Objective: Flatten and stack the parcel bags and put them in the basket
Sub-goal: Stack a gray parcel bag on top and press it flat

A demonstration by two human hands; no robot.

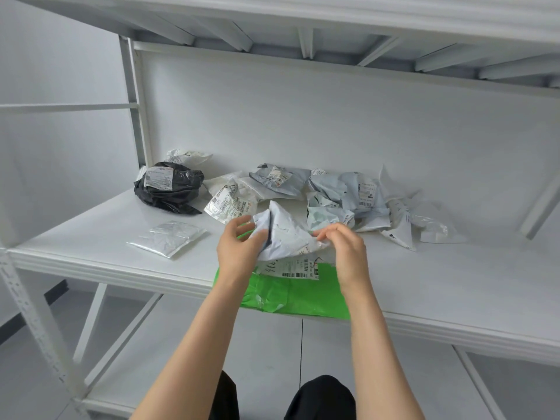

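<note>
Head view:
1. Left hand (239,247) grips the white parcel bag (288,234) by its left edge; right hand (345,247) pinches its right corner.
2. Bag is crumpled, spanning both grips.
3. Green bag (297,295) lies flat just under them.
4. Crumpled bags (333,192) lie beyond.

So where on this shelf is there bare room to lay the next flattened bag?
Bare shelf lies right of the green bag, in front of the crumpled pile; a narrower gap sits between the silver pouch and the green bag. The back is crowded, from the black bag rightward.

White metal shelving (91,262), perhaps tiled floor (266,347)
</note>
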